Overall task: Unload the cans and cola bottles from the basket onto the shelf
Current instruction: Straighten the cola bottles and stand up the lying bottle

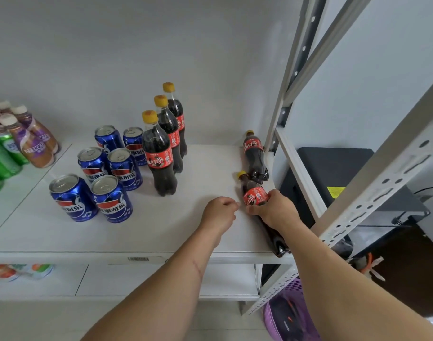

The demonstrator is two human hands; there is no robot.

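Observation:
On the white shelf (190, 232), three cola bottles (161, 158) with yellow caps stand upright in a row at the middle. Several blue cans (110, 198) stand to their left. Two more cola bottles lie on their sides at the shelf's right end: the far one (254, 156) by the upright post, the near one (253, 195) under my right hand (274, 210), which grips it around the red label. My left hand (219, 212) rests on the shelf just left of that bottle, fingers loosely curled, holding nothing. The purple basket (289, 313) sits below, at the lower right.
Coffee bottles (33, 141) and green cans (3, 156) stand at the shelf's far left. Grey slotted metal posts (372, 188) frame the shelf's right side. A black box (338, 173) sits beyond them. A lower shelf holds packets at the left.

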